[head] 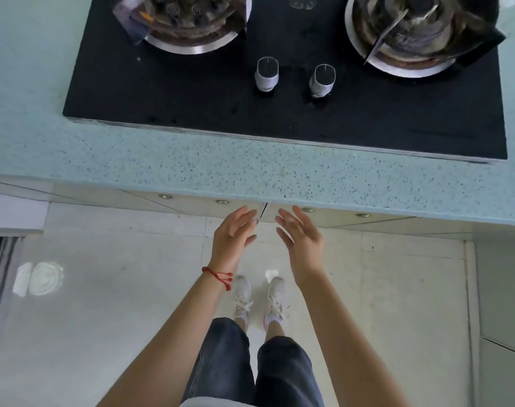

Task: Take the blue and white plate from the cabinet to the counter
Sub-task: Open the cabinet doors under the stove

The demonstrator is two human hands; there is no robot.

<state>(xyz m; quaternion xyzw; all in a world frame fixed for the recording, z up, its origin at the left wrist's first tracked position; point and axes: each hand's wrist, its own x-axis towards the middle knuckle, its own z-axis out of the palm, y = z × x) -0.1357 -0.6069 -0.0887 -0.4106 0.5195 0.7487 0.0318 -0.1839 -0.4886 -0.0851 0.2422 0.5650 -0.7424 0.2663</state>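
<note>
I look straight down at the speckled pale-blue counter (191, 165) and the cabinet doors (338, 218) beneath its front edge. My left hand (232, 236), with a red string on the wrist, and my right hand (301, 237) reach toward the seam between two closed doors. Both hands are empty with fingers spread, and the fingertips are close to the door tops. No blue and white plate is visible; the cabinet's inside is hidden.
A black glass gas hob (191, 92) sits in the counter with two burners and two silver knobs (267, 73). Round metal fittings (222, 202) line the door tops. My feet in white shoes (257, 301) stand on the pale tiled floor.
</note>
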